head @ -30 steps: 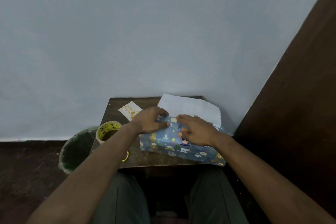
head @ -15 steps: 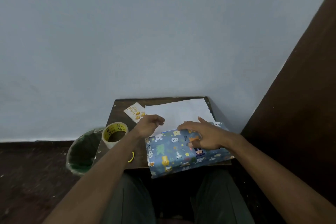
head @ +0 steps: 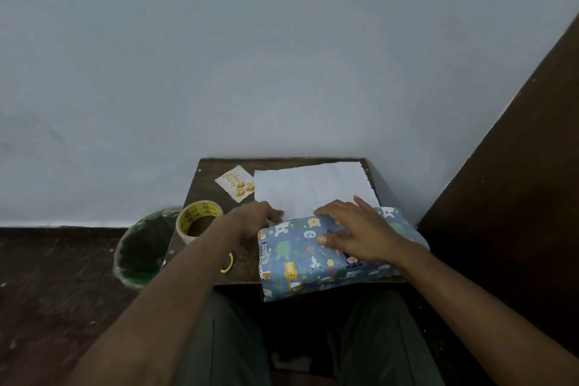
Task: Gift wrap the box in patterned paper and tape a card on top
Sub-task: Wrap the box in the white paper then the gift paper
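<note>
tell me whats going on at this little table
A person is gift wrapping a box in blue animal-print paper. The right hand lies flat on top of it, pressing the paper down, while the left hand holds the paper's white flap at the box's far left corner. The tape roll and birthday card wait untouched on the table.

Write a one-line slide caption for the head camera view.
Right hand presses flat on the half-wrapped box while the left hand holds the paper; tape roll and card wait nearby.
</note>
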